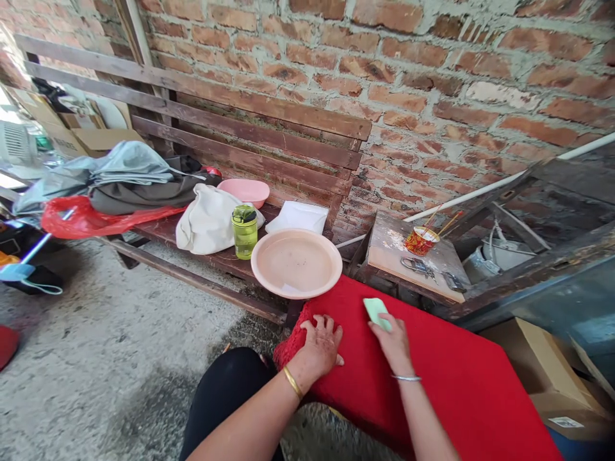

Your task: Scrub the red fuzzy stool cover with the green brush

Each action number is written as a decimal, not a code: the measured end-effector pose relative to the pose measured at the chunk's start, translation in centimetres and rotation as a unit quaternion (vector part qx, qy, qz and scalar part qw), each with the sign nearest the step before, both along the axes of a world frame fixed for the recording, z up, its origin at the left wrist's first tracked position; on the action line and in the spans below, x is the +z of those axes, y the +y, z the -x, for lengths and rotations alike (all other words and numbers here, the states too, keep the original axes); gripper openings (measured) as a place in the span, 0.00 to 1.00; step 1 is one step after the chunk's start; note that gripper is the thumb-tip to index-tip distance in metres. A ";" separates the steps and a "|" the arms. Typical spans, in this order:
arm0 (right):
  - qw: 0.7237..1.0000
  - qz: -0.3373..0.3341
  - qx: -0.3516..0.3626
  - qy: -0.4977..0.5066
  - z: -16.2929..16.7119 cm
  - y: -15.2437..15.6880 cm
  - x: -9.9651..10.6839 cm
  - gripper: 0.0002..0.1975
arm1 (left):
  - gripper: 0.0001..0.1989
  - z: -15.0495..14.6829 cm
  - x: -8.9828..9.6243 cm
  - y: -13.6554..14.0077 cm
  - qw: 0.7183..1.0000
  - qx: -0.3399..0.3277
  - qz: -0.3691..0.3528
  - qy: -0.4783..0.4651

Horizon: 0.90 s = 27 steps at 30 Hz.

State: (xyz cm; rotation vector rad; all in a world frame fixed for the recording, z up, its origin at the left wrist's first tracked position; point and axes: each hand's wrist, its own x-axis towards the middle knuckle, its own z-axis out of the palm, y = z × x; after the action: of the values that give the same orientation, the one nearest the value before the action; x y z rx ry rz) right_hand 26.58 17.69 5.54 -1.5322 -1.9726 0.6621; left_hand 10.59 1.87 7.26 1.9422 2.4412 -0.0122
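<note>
A red cloth (451,365) with a ruffled left edge covers the surface in front of me. Resting on it near that edge, my left hand (321,342) is open, its bent fingers spread and pressing down. My right hand (394,342) is closed on a pale green flat block (376,312), held at or just above the cloth; whether it touches is unclear. Beyond my left hand stands a pale pink basin (298,266) of water with a light patch near its front inner edge. A gold bangle circles my left wrist, a silver one my right.
Behind the basin, a slatted bench (283,150) holds a green bottle (245,232), a white bag (204,221), a pink bowl (245,190) and clothes. At right, a wooden stand (384,237) bears a patterned cup (420,241) and padlock. A cardboard box (542,365) sits beside the red cloth.
</note>
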 end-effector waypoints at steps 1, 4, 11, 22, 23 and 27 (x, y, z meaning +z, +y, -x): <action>0.999 -0.006 0.045 0.010 1.9 -0.5 -0.2 0.21 | 0.39 0.0 -0.1 0.0 1.000 0.003 0.001 -0.001; 0.991 -0.017 0.131 0.026 4.7 -1.3 -0.3 0.17 | 0.40 0.0 -0.3 0.1 1.000 0.004 -0.002 0.004; 0.999 0.003 -0.038 -0.019 -4.9 2.4 1.2 0.21 | 0.40 -0.1 0.4 -0.1 1.000 -0.005 0.006 0.011; 0.994 0.011 -0.104 -0.039 -4.1 2.8 1.0 0.25 | 0.40 -0.1 -0.5 0.4 1.000 0.011 0.011 -0.004; 0.998 0.003 -0.060 -0.029 -1.7 2.1 0.6 0.22 | 0.40 -0.1 -0.6 0.5 1.000 0.014 0.023 -0.006; 0.996 -0.033 0.079 -0.004 5.2 0.3 -0.4 0.15 | 0.41 -0.1 -1.1 0.7 0.999 0.012 0.035 -0.003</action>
State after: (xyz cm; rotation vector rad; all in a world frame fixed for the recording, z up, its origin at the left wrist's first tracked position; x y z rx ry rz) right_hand 21.37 18.01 5.17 -1.3506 -2.1165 0.6483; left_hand 10.67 2.54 6.13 1.8805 2.4263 -0.0913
